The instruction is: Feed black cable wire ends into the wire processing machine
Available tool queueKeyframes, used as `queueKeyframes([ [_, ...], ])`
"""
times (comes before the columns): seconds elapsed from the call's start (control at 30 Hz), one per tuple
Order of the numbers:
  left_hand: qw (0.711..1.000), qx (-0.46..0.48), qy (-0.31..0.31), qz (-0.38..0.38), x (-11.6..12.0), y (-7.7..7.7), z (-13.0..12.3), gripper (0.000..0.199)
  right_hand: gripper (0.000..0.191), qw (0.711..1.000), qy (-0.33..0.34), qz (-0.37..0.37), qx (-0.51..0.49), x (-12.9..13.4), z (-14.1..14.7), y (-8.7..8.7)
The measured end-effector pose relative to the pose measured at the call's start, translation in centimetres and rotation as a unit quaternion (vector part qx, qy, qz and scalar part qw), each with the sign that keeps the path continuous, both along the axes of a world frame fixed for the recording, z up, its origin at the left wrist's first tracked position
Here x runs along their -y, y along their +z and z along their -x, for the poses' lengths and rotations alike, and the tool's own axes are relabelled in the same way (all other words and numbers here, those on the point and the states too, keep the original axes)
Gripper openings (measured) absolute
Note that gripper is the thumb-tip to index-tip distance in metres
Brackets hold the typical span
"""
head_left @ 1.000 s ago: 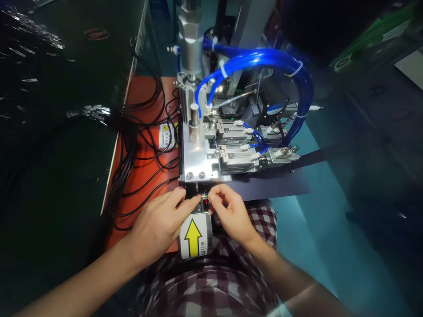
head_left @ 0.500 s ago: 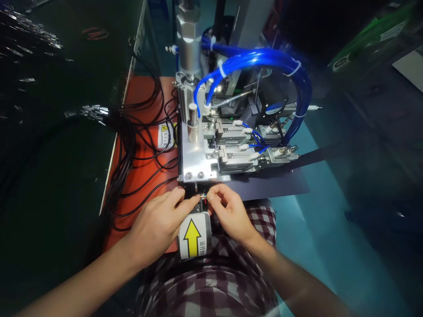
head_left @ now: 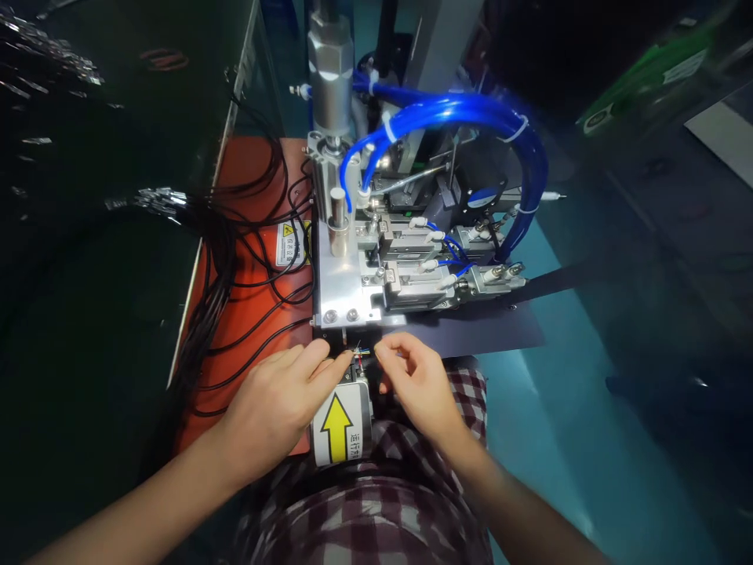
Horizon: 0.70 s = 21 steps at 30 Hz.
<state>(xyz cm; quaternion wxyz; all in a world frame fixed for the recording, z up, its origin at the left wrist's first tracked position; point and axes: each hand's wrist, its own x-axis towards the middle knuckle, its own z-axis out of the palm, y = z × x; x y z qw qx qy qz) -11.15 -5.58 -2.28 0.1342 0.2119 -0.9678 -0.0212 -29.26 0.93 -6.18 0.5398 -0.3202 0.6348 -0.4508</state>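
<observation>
Touching wires (head_left: pixel 364 352): left fingers (head_left: pixel 336 369), hold unclear; right fingers (head_left: pixel 389 362) narrow; label (head_left: pixel 340 425) "运行方".

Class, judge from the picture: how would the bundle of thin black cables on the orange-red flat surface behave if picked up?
The bundle of thin black cables would probably flop, since its strands curve loosely over the orange-red flat surface. It may also snag or tangle, because several loops cross.

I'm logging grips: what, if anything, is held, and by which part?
The left hand seems to touch the thin multicoloured wires at their left end; whether it grips cannot be told. The right hand is apart, holding nothing visible.
</observation>
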Motion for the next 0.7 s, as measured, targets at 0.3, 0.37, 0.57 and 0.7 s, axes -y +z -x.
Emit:
queueKeyframes([
  [0.3,1.0,0.002,0.0,-0.029,0.0,-0.1,-0.3,0.032,0.027,1.0,0.005,0.022,0.007,0.9,-1.0,-0.4],
  [0.37,0.999,0.001,0.002,-0.038,0.0,-0.1,-0.3,0.032,0.028,0.999,0.016,-0.012,0.037,0.9,-0.6,-0.7],
  [0.57,0.998,-0.021,0.001,-0.065,0.0,0.2,-0.3,0.024,0.035,1.0,0.002,-0.015,0.018,-0.2,-0.3,-0.7],
  [0.7,0.998,-0.022,-0.003,-0.051,0.1,0.2,-0.2,0.025,0.034,0.994,-0.011,-0.038,0.101,-0.8,-1.7,0.0],
])
